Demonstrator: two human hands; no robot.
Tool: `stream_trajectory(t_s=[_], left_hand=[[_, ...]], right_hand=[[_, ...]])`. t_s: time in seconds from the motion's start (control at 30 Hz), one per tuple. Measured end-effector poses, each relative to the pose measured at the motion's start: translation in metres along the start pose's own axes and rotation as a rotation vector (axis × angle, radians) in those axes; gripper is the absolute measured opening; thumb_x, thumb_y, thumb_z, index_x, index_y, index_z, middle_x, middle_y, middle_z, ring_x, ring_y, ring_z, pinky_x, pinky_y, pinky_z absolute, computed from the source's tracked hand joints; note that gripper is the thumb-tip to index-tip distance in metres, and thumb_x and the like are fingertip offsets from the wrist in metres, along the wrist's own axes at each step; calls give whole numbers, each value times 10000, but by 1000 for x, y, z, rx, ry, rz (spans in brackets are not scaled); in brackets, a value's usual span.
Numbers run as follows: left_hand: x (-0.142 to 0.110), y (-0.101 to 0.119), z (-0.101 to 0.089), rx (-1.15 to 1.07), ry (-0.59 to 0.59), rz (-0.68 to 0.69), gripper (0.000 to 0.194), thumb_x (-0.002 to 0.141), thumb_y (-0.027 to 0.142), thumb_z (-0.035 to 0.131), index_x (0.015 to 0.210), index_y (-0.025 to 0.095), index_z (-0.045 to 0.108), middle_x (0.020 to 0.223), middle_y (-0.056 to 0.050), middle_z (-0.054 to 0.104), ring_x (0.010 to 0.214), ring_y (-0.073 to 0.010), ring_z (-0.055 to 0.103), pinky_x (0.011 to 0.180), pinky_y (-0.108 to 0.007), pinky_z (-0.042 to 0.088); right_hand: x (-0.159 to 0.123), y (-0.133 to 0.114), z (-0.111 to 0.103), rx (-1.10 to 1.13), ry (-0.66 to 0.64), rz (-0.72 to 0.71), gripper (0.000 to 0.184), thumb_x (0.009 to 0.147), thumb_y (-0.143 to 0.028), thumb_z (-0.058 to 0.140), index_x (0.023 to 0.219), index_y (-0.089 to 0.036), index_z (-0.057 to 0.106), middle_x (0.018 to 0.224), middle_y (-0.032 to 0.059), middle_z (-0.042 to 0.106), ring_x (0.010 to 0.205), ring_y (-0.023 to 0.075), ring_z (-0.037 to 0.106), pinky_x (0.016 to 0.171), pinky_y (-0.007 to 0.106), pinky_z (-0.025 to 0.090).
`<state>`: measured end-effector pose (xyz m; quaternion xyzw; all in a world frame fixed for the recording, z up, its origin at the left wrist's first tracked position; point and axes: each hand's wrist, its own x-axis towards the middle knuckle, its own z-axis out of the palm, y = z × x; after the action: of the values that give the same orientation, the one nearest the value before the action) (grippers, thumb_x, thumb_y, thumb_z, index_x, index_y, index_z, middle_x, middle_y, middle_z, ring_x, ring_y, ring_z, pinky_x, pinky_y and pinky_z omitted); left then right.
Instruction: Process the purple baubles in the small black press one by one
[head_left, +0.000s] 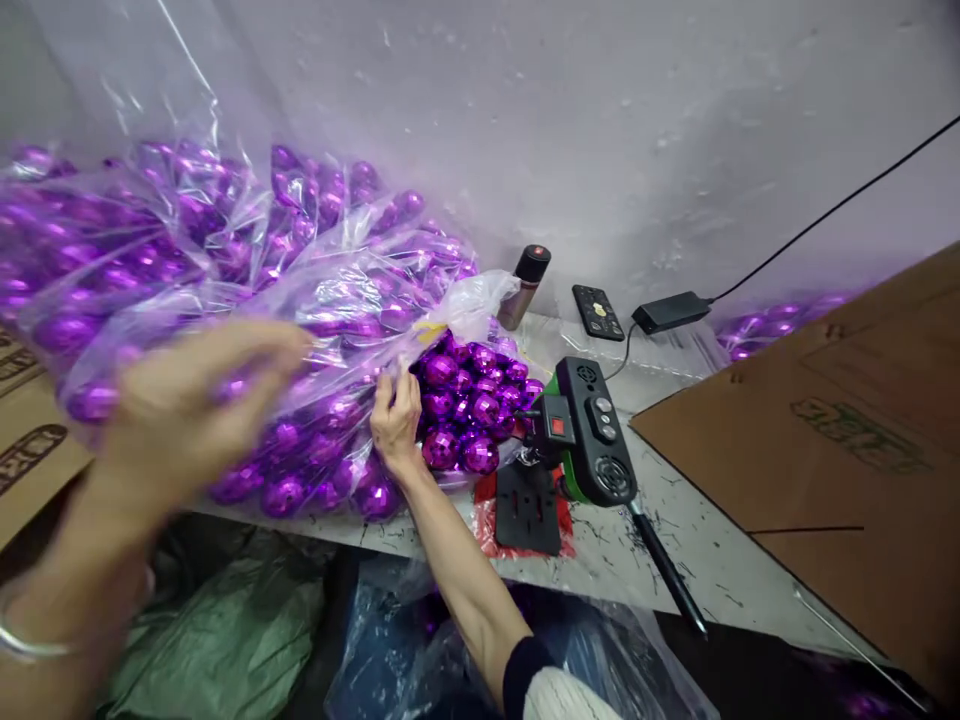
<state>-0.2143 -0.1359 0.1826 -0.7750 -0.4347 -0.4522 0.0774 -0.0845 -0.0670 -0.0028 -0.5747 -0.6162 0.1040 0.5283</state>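
Purple shiny baubles fill a large clear plastic bag [322, 250] that lies across the left part of the table. At the bag's mouth, faceted baubles [465, 405] show uncovered. My right hand [396, 415] pinches the plastic at the edge of this opening, fingers closed. Over the bag's left part is my left hand [202, 410], smeared by motion, so its fingers and any hold are unclear. Right of the loose baubles stands a black and green machine [596, 430] with a red switch, a lever handle and a black base plate [527, 508].
Behind the machine lie a phone [598, 312] and a power adapter [672, 311] with a cable; a dark-capped bottle [525, 285] stands nearby. A large cardboard box [832, 440] borders the right side. Another carton [30, 430] is at left. Plastic bags [225, 630] hang below the table edge.
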Motion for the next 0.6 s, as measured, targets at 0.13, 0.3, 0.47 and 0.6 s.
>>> stream_trajectory(t_s=[0.13, 0.3, 0.47, 0.6], left_hand=[[-74, 98, 72, -40, -398, 308, 339, 926, 75, 504, 1142, 184, 742, 1142, -90, 790, 1057, -221, 750, 938, -367, 626], [-102, 120, 144, 169, -568, 123, 417, 956, 198, 611, 1363, 108, 621, 1344, -203, 688, 1282, -315, 643, 1147, -517, 472], [-89, 105, 172, 55, -752, -68, 477, 926, 237, 669, 1395, 188, 595, 1319, -182, 681, 1151, -318, 703, 1023, -466, 535], [-88, 86, 184, -395, -590, -420, 439, 810, 356, 783, 1225, 240, 694, 1225, -134, 724, 1137, -329, 702, 1038, -430, 513]], right_hand=[[-9, -6, -6, -54, -91, 90, 582, 1048, -401, 380, 1529, -75, 414, 1412, 250, 623, 1318, 300, 607, 1137, 492, 472], [-39, -18, -18, -65, -165, 56, 675, 1040, -428, 402, 1576, -30, 303, 1524, 274, 524, 1431, 320, 532, 1178, 487, 453], [-74, -30, -24, -122, -208, 40, 757, 1011, -422, 475, 1586, 11, 240, 1600, 297, 415, 1516, 332, 432, 1217, 492, 418], [-96, -22, -38, -154, -352, -73, 778, 984, -420, 537, 1595, -34, 251, 1645, 265, 360, 1577, 318, 329, 1267, 520, 341]])
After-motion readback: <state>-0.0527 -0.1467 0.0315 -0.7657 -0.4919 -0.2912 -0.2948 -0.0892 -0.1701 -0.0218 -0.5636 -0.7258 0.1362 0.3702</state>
